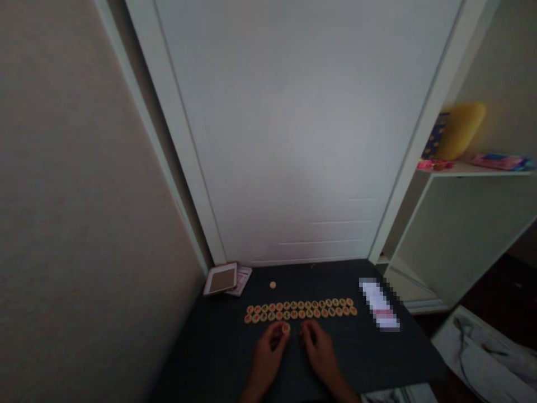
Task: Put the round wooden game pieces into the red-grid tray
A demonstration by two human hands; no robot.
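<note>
**Left hand [268,351] pinching a round disc [286,328], right hand [321,350] apart from it**

Ahead of me a white panel [293,140] fills most of the view, and the dark table [210,358] runs up to its foot, so I read that far edge as a hard limit. On the left, the wall [84,224] crowds the table; there is open tabletop off both ends of the two rows of discs [301,309]. Those rows lie side by side, long axis left to right, roughly parallel to the far edge. A framed, tablet-like item [221,279] sits in the far left corner; a pixelated white item [381,305] (I can't tell what) slants from far left to near right.

Both hands are just on the near side of the rows. I see the pinched disc's red-marked face turned toward me. The right fingers curl inward; I cannot tell whether they hold anything. One lone disc [272,285] lies beyond the rows.
</note>
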